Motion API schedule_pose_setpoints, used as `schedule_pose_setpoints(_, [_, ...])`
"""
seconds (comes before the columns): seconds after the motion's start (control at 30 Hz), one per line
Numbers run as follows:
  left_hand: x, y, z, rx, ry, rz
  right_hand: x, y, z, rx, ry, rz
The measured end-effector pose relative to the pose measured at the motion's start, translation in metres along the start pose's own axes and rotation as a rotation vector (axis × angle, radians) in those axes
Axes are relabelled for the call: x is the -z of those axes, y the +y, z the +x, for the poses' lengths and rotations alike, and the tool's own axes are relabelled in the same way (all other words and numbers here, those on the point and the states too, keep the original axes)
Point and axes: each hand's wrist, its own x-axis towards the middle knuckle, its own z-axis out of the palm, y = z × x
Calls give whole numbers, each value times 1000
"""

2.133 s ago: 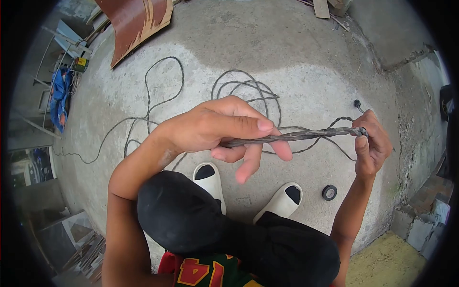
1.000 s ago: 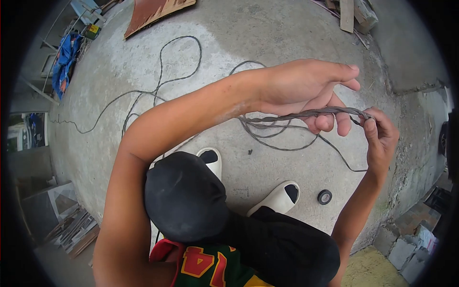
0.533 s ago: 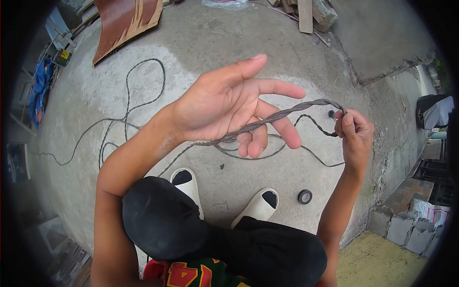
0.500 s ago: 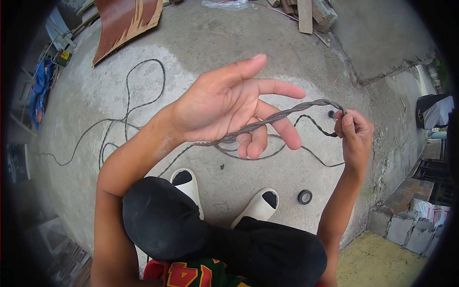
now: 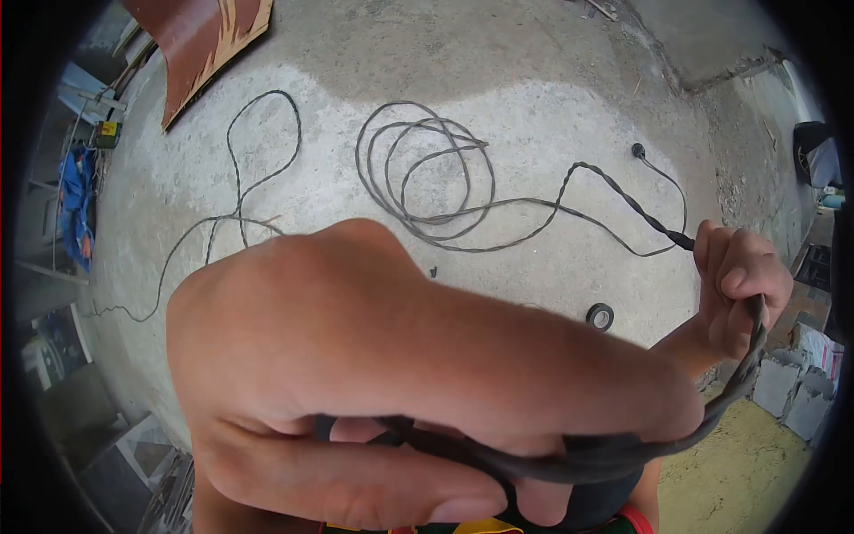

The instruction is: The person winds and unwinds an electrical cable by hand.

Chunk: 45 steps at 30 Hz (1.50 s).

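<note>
My left hand [image 5: 409, 347], large and close to the camera, closes its thumb and fingers round a dark twisted cable [image 5: 752, 356]. That cable bends up at the right into my right hand [image 5: 743, 289], whose fingers are wrapped round it. From my right hand a thicker twisted stretch [image 5: 636, 208] runs up and left over the concrete, joining loose coils [image 5: 359, 160] on the ground. A black plug [image 5: 638, 150] on a thin cord lies above my right hand. Black tape [image 5: 600, 306] in a roll lies left of my right hand.
Another loop of cord [image 5: 301, 133] lies on the left. A curved reddish-brown board [image 5: 200, 49] is at the upper left, with a blue tarp [image 5: 78, 200] beyond it. Grey blocks [image 5: 777, 383] stand at the right beside yellowish sand [image 5: 729, 463].
My left hand was open with the cable across its fingers; it has come closer and closed round it. My right hand has moved right and down. The floor coils are now in plain view.
</note>
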Motion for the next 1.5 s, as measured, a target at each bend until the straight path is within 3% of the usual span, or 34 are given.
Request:
schedule_pose_setpoints(0.03, [2, 6, 2, 6, -35, 110, 0, -6, -1, 12, -40, -22])
schedule_pose_setpoints(0.2, [1, -9, 8, -541, 8, 592, -3, -18, -1, 79, -216, -126])
schedule_pose_setpoints(0.27, [-15, -30, 5, -799, 224, 764, 1, -21, 2, 66, -293, -110])
schedule_pose_setpoints(0.3, [-34, -57, 1, -942, 427, 832, 2, -22, 3, 61, -322, -102])
schedule_pose_setpoints(0.37, [-37, -58, -1, -909, 533, 758, -1, -20, 3, 62, -300, -81])
schedule_pose_setpoints(0.47, [-21, -10, 1, -504, 327, 500, -12, -18, -6, 44, -173, -33])
schedule_pose_setpoints(0.57, [-14, -9, -4, -381, 249, 406, -15, -17, -6, -12, -154, -38])
schedule_pose_setpoints(0.63, [4, -17, -20, -337, 199, 243, -33, -5, -6, 59, 214, -310])
schedule_pose_setpoints(0.7, [12, -22, -36, -337, 312, 210, -23, 10, -24, -15, 343, -462])
schedule_pose_setpoints(0.73, [11, -30, -45, -387, 502, 282, 2, 18, -47, -124, 289, -471])
schedule_pose_setpoints(0.77, [13, -38, -53, -386, 713, 384, 18, 30, -74, -379, 290, -589])
schedule_pose_setpoints(0.83, [20, -46, -85, -90, 1055, 544, 42, 58, -128, -854, 172, -829])
schedule_pose_setpoints(0.87, [30, -38, -101, 132, 1067, 567, 49, 74, -158, -1075, 49, -950])
schedule_pose_setpoints(0.93, [55, -52, -133, 318, 1107, 718, 57, 103, -257, -1217, -236, -1233])
schedule_pose_setpoints(1.03, [71, -75, -156, 600, 1151, 1242, 31, 122, -346, -1308, -155, -1171])
schedule_pose_setpoints(1.13, [74, -76, -146, 626, 1129, 1438, 10, 121, -363, -1294, -82, -1116])
schedule_pose_setpoints(1.2, [69, -65, -118, 543, 1039, 1223, 6, 118, -352, -1313, -47, -1090])
schedule_pose_setpoints(1.3, [74, -65, -72, 400, 825, 902, 1, 123, -336, -1076, 118, -1049])
schedule_pose_setpoints(1.4, [82, -115, -20, 352, 608, 392, -30, 120, -256, -1163, 589, -457])
schedule_pose_setpoints(1.47, [84, -177, 11, 399, 511, 79, -58, 121, -208, -922, 598, -170])
schedule_pose_setpoints(1.5, [77, -212, 20, 452, 573, -196, -73, 114, -176, -907, 472, -117])
